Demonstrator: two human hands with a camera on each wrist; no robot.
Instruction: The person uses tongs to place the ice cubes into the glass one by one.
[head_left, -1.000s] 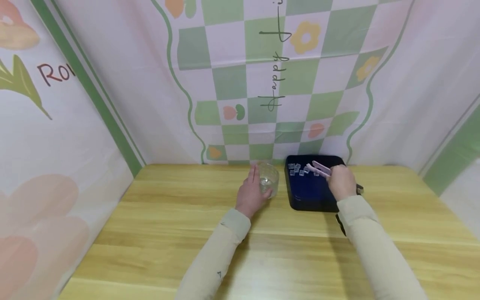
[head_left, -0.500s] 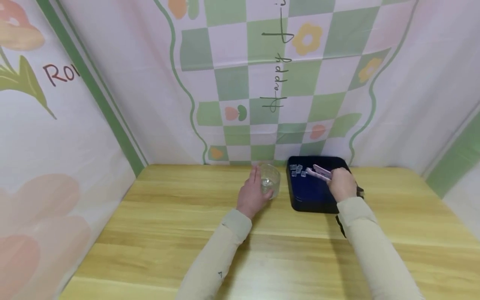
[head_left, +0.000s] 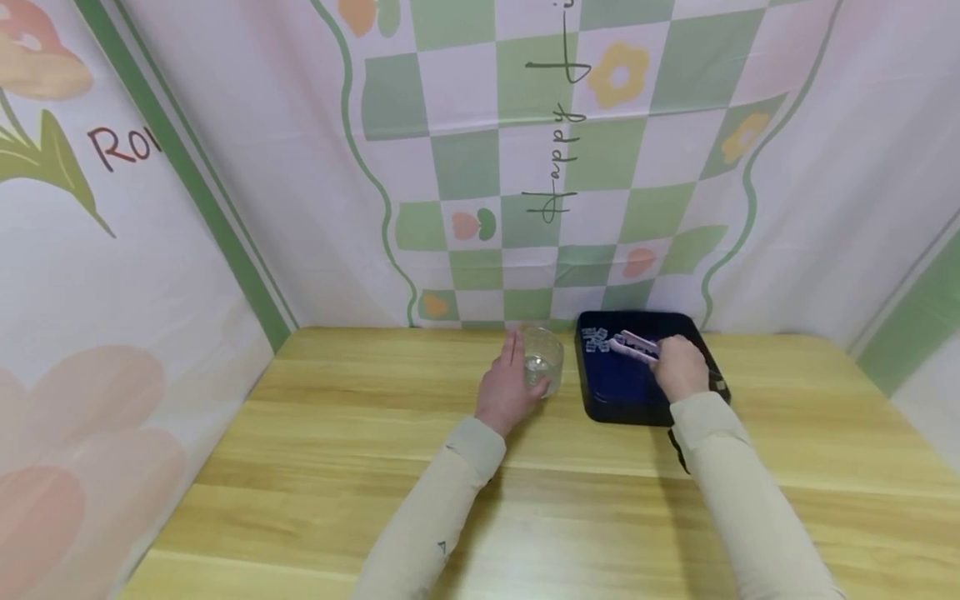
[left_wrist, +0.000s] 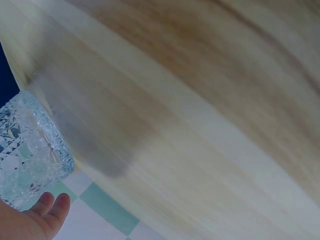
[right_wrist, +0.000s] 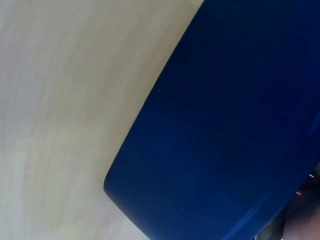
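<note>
My left hand (head_left: 507, 387) holds a clear glass (head_left: 543, 360) at its left side, the thumb on its near side. In the left wrist view the glass shows a cut pattern (left_wrist: 35, 150), with the fingertips (left_wrist: 59, 207) beside it. Over a dark blue tray (head_left: 622, 398), my right hand (head_left: 681, 368) grips pink tongs (head_left: 636, 347). Their tips are slightly apart and point left at several small clear cubes (head_left: 595, 340) clustered at the tray's far left. Whether a cube lies between the tips is too small to tell.
Tray and glass stand near the back edge of a wooden table (head_left: 360, 433), the glass left of the tray. A patterned cloth (head_left: 465, 167) hangs close behind. A black strap-like thing (head_left: 679, 450) shows beside the right sleeve.
The tongs have moved a little left toward the clear cubes, and the cubes now sit closer together at the left. My left hand has stayed on the glass.
</note>
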